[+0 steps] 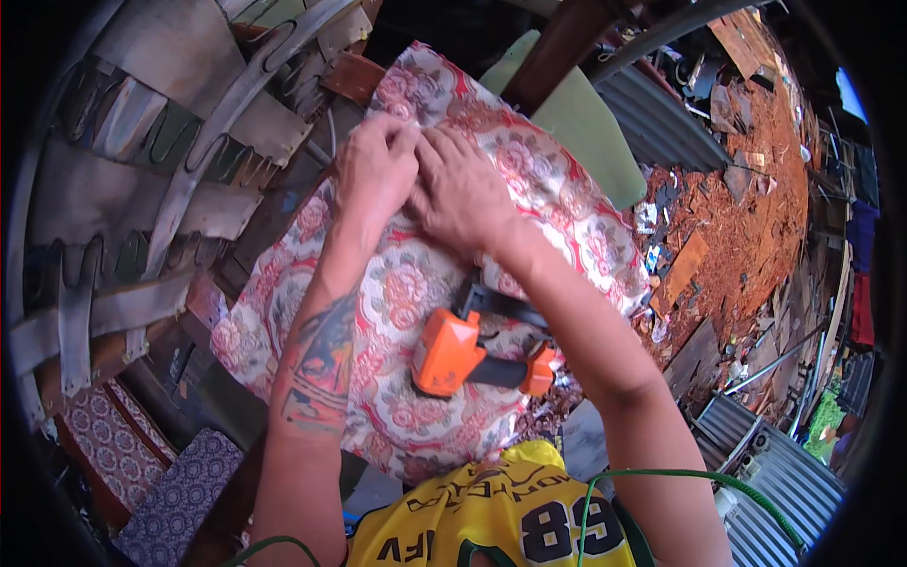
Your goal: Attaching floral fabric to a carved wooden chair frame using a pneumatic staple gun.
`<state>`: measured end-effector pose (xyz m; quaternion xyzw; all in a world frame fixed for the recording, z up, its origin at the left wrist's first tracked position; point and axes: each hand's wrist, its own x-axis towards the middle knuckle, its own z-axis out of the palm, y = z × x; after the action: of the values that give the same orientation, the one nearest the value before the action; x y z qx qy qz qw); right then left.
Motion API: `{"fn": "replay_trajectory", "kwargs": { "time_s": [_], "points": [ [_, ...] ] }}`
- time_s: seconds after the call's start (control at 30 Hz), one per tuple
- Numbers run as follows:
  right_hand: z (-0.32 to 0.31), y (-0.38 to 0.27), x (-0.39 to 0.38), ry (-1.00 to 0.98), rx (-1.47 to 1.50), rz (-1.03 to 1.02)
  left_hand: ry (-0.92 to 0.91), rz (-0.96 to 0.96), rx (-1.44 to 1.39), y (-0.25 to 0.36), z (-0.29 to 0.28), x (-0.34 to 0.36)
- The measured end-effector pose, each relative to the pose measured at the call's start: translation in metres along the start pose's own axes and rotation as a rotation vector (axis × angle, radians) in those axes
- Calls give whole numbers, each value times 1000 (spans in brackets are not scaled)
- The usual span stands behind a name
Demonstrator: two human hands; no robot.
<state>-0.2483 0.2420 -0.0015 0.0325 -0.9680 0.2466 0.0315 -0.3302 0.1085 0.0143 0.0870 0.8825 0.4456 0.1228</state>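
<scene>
A board or panel covered in floral fabric (406, 283), white with pink and red flowers, lies in front of me. Near its far end my left hand (373, 165) is closed, its fingers curled and seemingly pinching the cloth. Right beside it, almost touching, my right hand (463, 189) rests on the fabric with fingers stretched out and lying flat. Between my forearms an orange and black power stapler or nail gun (453, 350) lies on its side on the fabric, untouched by either hand; my right forearm covers part of it.
Stacked wooden frames with webbing straps and springs (179, 180) stand close on the left. Patterned cushions (179, 491) lie at lower left. A green panel (586, 123) leans behind the fabric. Reddish, littered ground (727, 246) and corrugated sheets (775, 472) are on the right. A green hose (699, 474) crosses lower right.
</scene>
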Motion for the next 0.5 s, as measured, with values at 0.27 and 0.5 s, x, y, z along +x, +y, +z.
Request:
{"fn": "replay_trajectory", "kwargs": {
  "time_s": [0.27,0.5],
  "points": [
    [-124,-22,-173,-231,248,147,-104,496,405,-53,2,-90],
    [-33,-58,-259,44,-3,-126,-23,222,698,-80,-20,-186]
  ]
}}
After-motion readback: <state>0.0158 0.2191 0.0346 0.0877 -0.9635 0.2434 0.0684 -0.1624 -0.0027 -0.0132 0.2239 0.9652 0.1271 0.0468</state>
